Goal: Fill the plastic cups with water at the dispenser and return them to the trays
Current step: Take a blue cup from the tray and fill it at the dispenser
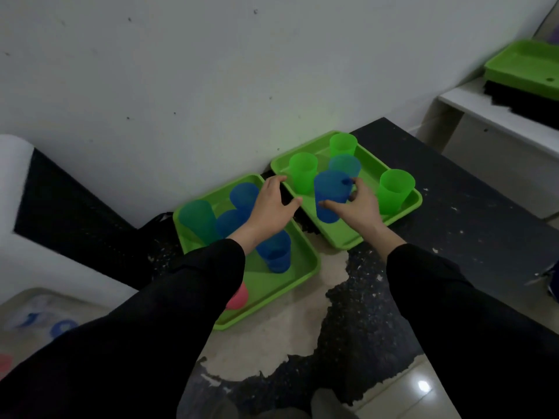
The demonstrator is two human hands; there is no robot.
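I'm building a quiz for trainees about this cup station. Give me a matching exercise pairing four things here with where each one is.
1. pink cup
2. teal cup
3. left hand
4. third tray

A. up at the white ledge, upper right
B. left corner of the left tray
C. near end of the left tray, partly behind a sleeve
D. open, between left tray and right tray

Pairs: 1-C, 2-B, 3-D, 4-A

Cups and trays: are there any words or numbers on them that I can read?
The cups and green trays: no words or numbers show.
The blue cup the right hand grips: plain too.
The blue marks on the pale thing at lower left: too blurred to read.
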